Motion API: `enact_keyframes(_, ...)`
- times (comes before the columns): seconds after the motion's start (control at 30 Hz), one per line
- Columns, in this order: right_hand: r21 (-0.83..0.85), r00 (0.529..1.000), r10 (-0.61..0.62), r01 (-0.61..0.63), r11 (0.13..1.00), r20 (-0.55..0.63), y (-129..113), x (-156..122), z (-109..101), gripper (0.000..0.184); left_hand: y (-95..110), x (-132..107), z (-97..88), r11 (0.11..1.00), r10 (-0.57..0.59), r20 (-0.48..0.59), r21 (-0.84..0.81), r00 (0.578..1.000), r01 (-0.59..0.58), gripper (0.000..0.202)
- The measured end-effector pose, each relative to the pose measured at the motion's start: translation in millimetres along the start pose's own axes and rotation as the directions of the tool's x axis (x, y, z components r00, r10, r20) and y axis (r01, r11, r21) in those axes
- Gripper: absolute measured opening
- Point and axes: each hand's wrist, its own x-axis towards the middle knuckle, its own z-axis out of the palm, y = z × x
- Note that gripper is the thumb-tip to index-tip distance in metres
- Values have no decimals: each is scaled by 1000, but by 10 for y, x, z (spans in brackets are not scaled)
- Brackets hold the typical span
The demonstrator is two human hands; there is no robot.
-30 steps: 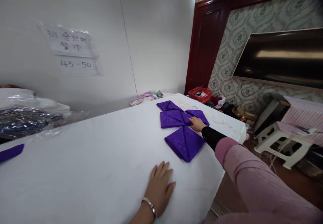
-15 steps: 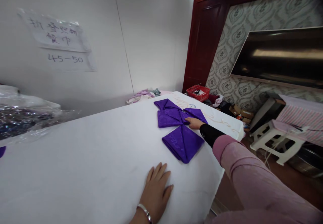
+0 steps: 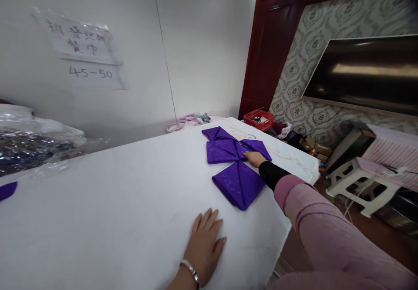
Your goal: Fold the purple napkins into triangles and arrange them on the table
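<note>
At the near edge of view, the left hand [image 3: 204,247] lies palm down on the white worktop [image 3: 107,211], its fingers released, slightly spread and holding nothing, with a silver bracelet [image 3: 189,269] around the wrist. From the right, a pink sleeve [image 3: 320,220] with a black cuff [image 3: 274,174] reaches across the worktop's right edge. A little farther in, the purple folded cloth [image 3: 230,150] lies on the right part of the worktop, its flat, pointed sections gathering toward a middle; whether they are one piece or several cannot be told. The nearest section, a creased diamond [image 3: 240,187], points toward the left hand but lies apart from it. The right hand [image 3: 256,158] touches the cloth near that middle, between the diamond and the far right section; whether its fingers pinch the fabric or only press it, I cannot tell. Another purple piece [image 3: 8,190] shows at the left edge of view, near a pile in clear plastic [image 3: 35,148]. Beyond stand a white stool [image 3: 362,185] at right, then a red basket [image 3: 259,120], a handwritten sheet [image 3: 88,50] on the pale wall panel and a dark television [image 3: 365,72].
</note>
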Motion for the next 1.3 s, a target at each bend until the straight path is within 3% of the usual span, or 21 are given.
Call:
enact_keyframes(0.3, -56, 1000, 16, -16, 998, 8, 62, -465, 20, 48, -8, 3, 15, 1000, 20, -18, 9, 1000, -20, 35)
enact_keyframes(0.43, -53, 1000, 26, -27, 998, -17, 20, -546, 47, 47, -7, 12, 0, 999, 20, -21, 26, 1000, -19, 35)
enact_keyframes(0.7, -34, 998, 31, -33, 999, -53, -60, -448, 70, 44, -55, -5, 39, 998, 46, -59, 35, 997, -44, 35)
enact_keyframes(0.93, -41, 994, 92, -94, 995, -63, -103, -238, 70, 45, -56, -1, 29, 999, 17, -10, 47, 1000, -17, 36)
enact_keyframes(1.07, -22, 992, 112, -114, 993, -59, -79, -147, 71, 45, -97, -11, 71, 998, 42, -49, 47, 998, -40, 34)
enact_keyframes(1.3, 82, 992, 120, -117, 990, -33, -27, -104, 109, 55, -156, -27, 132, 996, 56, -65, 71, 996, -51, 35)
